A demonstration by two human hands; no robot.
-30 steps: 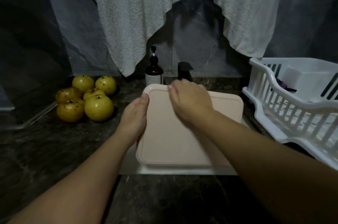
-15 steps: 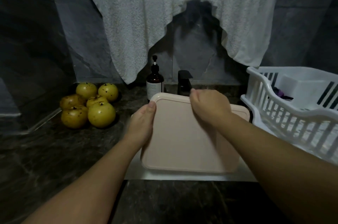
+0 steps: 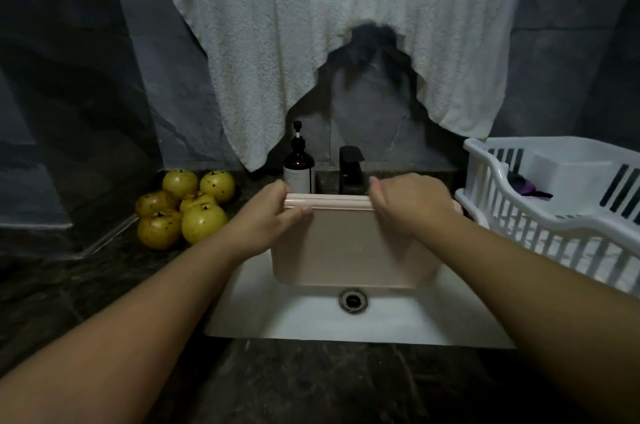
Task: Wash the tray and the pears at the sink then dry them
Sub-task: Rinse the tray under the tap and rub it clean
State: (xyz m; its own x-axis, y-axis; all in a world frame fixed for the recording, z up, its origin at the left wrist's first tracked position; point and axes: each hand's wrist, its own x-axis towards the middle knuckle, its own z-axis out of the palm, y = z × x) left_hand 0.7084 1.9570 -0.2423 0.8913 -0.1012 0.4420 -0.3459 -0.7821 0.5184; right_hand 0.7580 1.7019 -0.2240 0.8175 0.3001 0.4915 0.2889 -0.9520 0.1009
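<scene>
Pink tray [image 3: 346, 243] upright at centre frame, standing on edge over the white sink [image 3: 398, 319], underside toward the camera. Left hand [image 3: 266, 219] gripping the tray's top left corner, thumb on the near face; right hand [image 3: 408, 205] curled over the top rim further right, grip closed on it. Six yellow pears [image 3: 187, 212] heaped on the dark tabletop [image 3: 86, 285] at middle left, well apart from the tray. White dish rack [image 3: 554, 201] at right edge.
</scene>
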